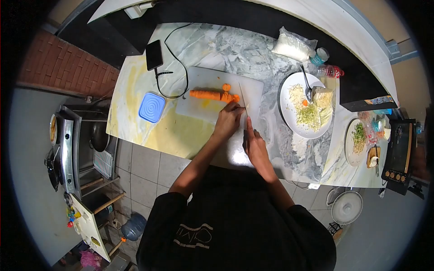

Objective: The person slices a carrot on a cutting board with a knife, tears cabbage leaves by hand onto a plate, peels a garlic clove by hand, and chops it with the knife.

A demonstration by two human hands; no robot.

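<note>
A whitish cutting board (185, 106) lies on the marble counter under my hands. My right hand (257, 149) grips a knife (244, 96), its index finger stretched along the handle and the thin blade pointing away from me over the board. Close to the left of the blade, the fingers of my left hand (229, 119) are pressed together; what they pinch, if anything, is hidden. Just beyond that hand lies a long orange carrot (205, 94), with cut pieces at its right end. One round carrot slice (226, 86) rests apart on the board.
At right stands a white plate (288, 118) with shredded vegetables and a spoon (308, 92). A bag of white powder (294, 45) and a bottle (330, 71) stand behind it. At left are a blue-lidded box (152, 107) and a phone (154, 55) with a cable.
</note>
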